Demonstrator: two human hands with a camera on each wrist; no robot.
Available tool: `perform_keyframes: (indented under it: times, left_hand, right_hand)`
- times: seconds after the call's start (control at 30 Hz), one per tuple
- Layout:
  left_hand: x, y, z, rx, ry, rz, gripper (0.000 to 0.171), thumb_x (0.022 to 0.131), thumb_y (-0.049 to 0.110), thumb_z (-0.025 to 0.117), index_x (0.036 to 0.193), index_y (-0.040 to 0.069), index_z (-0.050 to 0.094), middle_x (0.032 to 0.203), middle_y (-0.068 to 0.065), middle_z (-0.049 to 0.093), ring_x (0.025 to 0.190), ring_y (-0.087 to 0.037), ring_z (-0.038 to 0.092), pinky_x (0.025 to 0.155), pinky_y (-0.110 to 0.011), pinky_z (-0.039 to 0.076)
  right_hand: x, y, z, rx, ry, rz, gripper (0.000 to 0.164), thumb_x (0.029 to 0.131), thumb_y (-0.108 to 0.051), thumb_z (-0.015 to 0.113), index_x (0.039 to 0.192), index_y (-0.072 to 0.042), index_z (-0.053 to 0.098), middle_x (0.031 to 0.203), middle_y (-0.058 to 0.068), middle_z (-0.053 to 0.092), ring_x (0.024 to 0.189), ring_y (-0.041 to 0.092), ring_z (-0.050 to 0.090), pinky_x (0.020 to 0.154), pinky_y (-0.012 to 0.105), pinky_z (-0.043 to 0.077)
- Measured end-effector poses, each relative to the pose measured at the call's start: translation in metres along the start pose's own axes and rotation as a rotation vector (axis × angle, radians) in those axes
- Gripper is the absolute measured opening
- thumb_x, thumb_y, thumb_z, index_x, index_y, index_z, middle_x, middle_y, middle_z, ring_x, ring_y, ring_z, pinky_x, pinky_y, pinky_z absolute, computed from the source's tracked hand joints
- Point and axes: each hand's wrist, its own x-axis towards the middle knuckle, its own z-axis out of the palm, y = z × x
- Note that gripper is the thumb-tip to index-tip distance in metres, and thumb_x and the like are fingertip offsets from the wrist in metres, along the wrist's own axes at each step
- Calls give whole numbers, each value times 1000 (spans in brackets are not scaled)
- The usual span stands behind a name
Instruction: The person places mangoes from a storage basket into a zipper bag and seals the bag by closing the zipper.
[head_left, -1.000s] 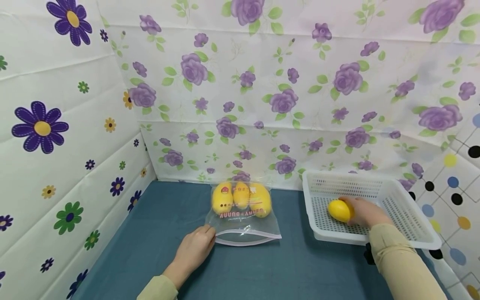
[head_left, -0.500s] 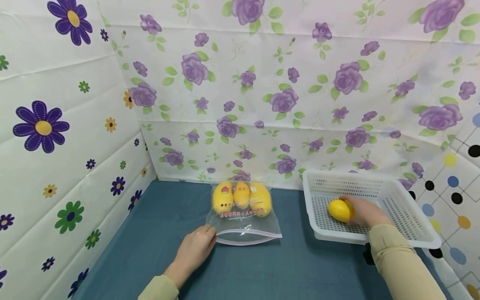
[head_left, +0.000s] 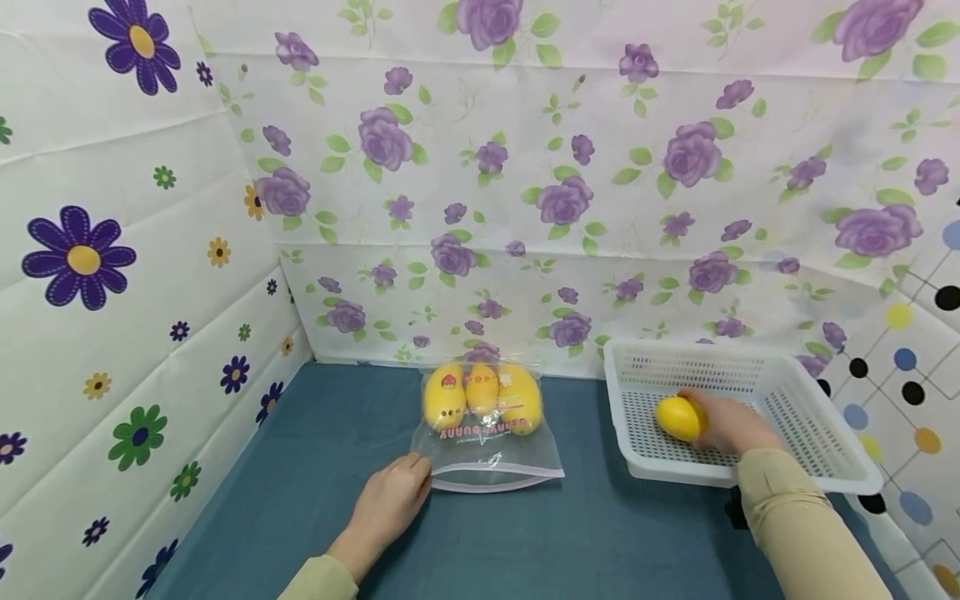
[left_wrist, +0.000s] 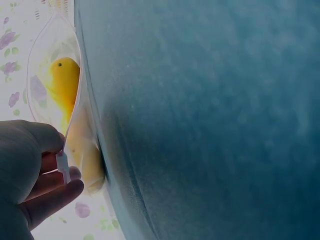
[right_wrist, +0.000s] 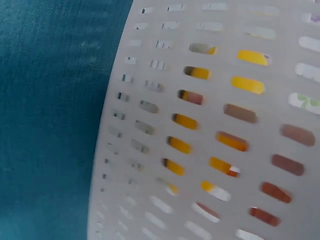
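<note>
A clear zip bag (head_left: 495,457) with printed pictures lies on the table, its zip end toward me and parted. Inside it several yellow mangoes (head_left: 446,400) sit side by side at the far end. My left hand (head_left: 392,492) pinches the bag's near left corner; the left wrist view shows thumb and fingers at the zip's end piece (left_wrist: 63,167). Over to the right, my right hand (head_left: 727,425) reaches into a white slotted basket (head_left: 678,473) and grips one yellow mango (head_left: 678,420). In the right wrist view the basket wall mostly hides that hand; yellow and skin show through its slots.
The basket stands at the table's right side, near the back wall. Blue-green cloth covers the table (head_left: 517,550). Flowered sheets (head_left: 510,283) hang behind and at the left; a dotted sheet (head_left: 926,400) stands close beside the basket at the right.
Both hands stay where they are, the left at the bag's corner and the right on the mango in the basket. The head view shifts only very slightly.
</note>
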Motion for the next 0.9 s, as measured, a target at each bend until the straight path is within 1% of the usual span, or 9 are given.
perform_keyframes:
  times: [0.13,0.33,0.43,0.6,0.73,0.9]
  left_hand:
    - [0,0,-1,-7,-1,-5,30,85,6,90,79,15,62,74,5,55,61,-8,51,52,-27,47]
    - [0,-1,-2,-14,6,-8,30,85,6,90,79,14,62,74,5,55,61,-8,52,51,-27,47]
    - [0,-1,-1,-15,2,-11,30,85,6,91,80,15,62,74,6,55,61,-8,52,52,-27,47]
    - [0,-2,-2,-23,2,-19,30,85,5,90,80,15,63,74,6,54,61,-8,51,52,-27,47]
    - [1,-1,-2,-29,1,-24,29,85,5,90,79,15,63,74,6,54,62,-8,51,53,-27,47]
    - [1,0,-1,-35,-1,-32,30,85,5,90,79,15,63,73,6,54,61,-7,50,52,-27,47]
  right_hand:
    - [6,8,10,-5,22,-17,94,81,-10,92,160,-6,42,148,35,53,126,60,52,104,79,35]
    - [12,15,18,8,48,-25,95,78,-10,93,158,-5,44,144,36,54,121,58,53,101,80,36]
    - [13,17,19,29,40,-15,94,79,-12,92,159,-7,43,145,36,53,122,57,53,101,80,36]
    - [9,17,17,42,45,-26,94,81,-16,92,160,-8,42,148,35,52,124,57,53,101,81,36]
    - [6,22,17,54,62,-36,96,81,-18,92,161,-5,39,149,36,51,127,59,51,104,80,35]
    - [2,26,15,77,58,-40,98,84,-19,91,163,-3,35,151,37,48,130,60,48,105,79,34]
